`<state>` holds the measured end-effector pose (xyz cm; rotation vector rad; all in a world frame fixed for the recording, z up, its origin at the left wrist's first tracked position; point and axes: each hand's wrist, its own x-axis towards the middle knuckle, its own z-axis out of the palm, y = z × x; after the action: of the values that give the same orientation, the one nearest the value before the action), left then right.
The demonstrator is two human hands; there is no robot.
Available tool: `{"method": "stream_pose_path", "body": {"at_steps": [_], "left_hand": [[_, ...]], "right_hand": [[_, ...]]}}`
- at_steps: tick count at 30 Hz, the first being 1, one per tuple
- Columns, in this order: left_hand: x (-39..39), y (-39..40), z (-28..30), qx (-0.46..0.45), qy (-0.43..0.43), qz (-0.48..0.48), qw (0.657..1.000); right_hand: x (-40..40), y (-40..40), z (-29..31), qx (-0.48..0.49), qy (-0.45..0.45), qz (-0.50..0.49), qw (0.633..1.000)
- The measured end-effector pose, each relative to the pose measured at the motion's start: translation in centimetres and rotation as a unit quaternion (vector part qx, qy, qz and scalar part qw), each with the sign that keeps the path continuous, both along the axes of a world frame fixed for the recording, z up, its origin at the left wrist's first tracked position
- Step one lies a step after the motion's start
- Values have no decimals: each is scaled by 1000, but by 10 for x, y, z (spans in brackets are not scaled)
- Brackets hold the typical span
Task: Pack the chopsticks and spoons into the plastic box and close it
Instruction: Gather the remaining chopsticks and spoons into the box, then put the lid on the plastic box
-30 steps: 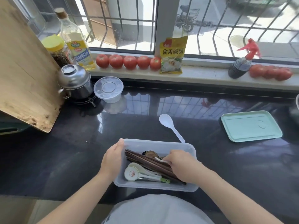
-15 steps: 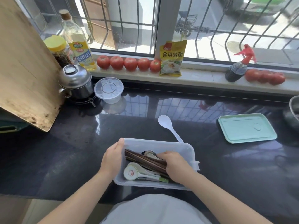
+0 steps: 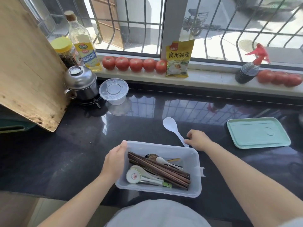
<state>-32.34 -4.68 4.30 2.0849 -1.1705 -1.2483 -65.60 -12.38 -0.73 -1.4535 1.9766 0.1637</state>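
The clear plastic box (image 3: 196,163) sits open on the dark counter in front of me. Inside lie dark wooden chopsticks (image 3: 159,168) and several spoons, among them a white ceramic spoon (image 3: 136,176) with a red mark. My left hand (image 3: 114,161) grips the box's left rim. A white plastic spoon (image 3: 171,126) lies on the counter just behind the box. My right hand (image 3: 198,139) pinches the end of its handle. The pale green lid (image 3: 257,132) lies flat to the right, apart from the box.
A wooden cutting board (image 3: 27,66) leans at the left. A steel pot (image 3: 81,82) and a round clear tub (image 3: 114,91) stand behind it. On the sill are an oil bottle (image 3: 83,45), tomatoes (image 3: 135,64), a yellow packet (image 3: 178,60) and a spray bottle (image 3: 248,71).
My right hand has left the chopsticks inside the box and moved back and to the right, onto the white plastic spoon's handle. The left hand stays on the box rim.
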Motion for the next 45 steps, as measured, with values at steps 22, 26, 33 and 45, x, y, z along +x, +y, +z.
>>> {"method": "stream_pose_path", "body": {"at_steps": [22,26,33,45], "left_hand": [[2,0,-4,-5,61,8,998],[2,2,-1,-9,60,4,998],[6,5,-7,-101,5,-31,994],[-64,14,0,-106,9,-37,994]], "right_hand": [[72,123,72,-263,131,413,862],[78,122,48,-205,196,343,895],[61,150,49,-421,105,193,880],[-11,161,58,-221,-4,-162,962]]}}
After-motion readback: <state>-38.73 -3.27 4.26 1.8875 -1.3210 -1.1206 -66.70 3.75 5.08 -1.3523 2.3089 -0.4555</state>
